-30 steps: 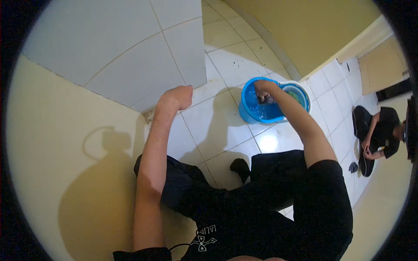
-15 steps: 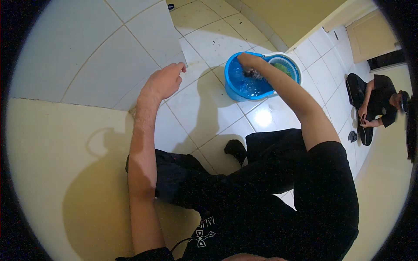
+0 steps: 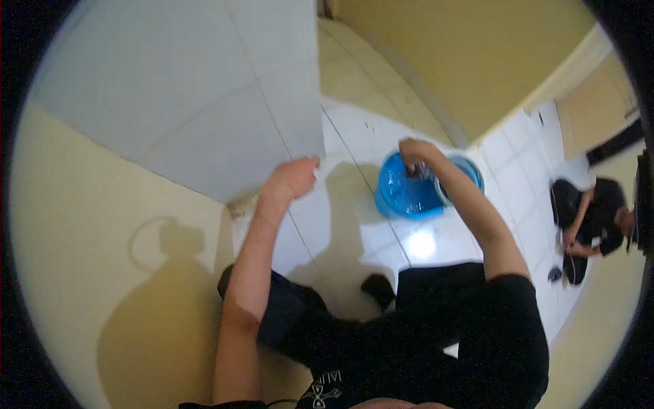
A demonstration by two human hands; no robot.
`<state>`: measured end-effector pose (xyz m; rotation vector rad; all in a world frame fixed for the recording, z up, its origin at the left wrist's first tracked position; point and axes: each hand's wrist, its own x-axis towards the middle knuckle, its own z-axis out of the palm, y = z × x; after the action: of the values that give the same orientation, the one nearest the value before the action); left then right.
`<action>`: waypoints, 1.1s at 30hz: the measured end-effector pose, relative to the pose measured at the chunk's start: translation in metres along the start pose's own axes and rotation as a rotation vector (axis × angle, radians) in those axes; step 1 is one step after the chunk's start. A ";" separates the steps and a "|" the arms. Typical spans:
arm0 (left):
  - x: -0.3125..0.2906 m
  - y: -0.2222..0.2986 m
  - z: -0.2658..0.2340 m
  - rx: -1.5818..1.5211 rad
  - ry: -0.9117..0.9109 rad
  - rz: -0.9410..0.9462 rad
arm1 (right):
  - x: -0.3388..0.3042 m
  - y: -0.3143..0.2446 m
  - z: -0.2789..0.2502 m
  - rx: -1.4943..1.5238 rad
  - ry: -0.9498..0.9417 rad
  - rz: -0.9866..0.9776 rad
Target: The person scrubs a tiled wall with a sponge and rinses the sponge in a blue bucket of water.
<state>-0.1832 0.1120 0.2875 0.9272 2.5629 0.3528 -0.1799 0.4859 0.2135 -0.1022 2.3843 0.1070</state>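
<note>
Blue two-part bucket [image 3: 388, 199] stands on the white tiled floor [image 3: 361, 235], beyond the person's feet; its larger part holds water [image 3: 407, 193], its smaller round part [image 3: 469, 168], pale-rimmed, adjoins on the right. Right hand [image 3: 417, 153] at the bucket's far edge, fingers closed on a dark bundle [image 3: 415, 171], at or just above the water; blur hides the exact grip and what the bundle is. Right forearm crosses the join of the two parts. Left hand [image 3: 294, 178] well apart from the bucket, near the lower corner of the grey tiled wall [image 3: 204, 129], fingers loosely curled; cannot tell whether it touches the wall or holds anything. Room: a strip of floor lies between that wall's upright edge and the bucket; more tile between bucket and dark-socked foot [image 3: 378, 290]. Yellow wall [image 3: 68, 252] close along the left forearm; olive wall [image 3: 436, 68] bounds the floor's far edge, a pale skirting [image 3: 426, 109] at its base. Writing: white letters and a white emblem on the black shirt [image 3: 402, 368], partly cut off and blurred. Count: one bucket, two parts; one bundle; two own hands; one other person [image 3: 603, 218] seated at the floor's right edge, one small dark object [image 3: 554, 275] beside them.
</note>
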 end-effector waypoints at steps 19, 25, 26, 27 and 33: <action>-0.027 0.006 -0.048 -0.004 -0.113 -0.188 | -0.300 -0.213 -0.412 0.177 2.286 -0.819; -0.018 0.007 -0.037 0.094 -0.125 -0.156 | -0.231 -0.213 -0.421 -0.093 2.438 -0.713; -0.021 0.005 -0.035 0.088 -0.121 -0.160 | -0.222 -0.218 -0.410 -0.038 2.389 -0.714; -0.024 0.002 -0.033 0.085 -0.136 -0.173 | -0.218 -0.221 -0.408 -0.039 2.386 -0.723; -0.025 -0.014 -0.034 0.009 -0.159 -0.189 | -0.241 -0.239 -0.439 -0.029 2.479 -0.731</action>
<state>-0.1880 0.0815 0.3201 0.6797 2.4807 0.2042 -0.2780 0.2126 0.6860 -2.2055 4.2045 -0.8298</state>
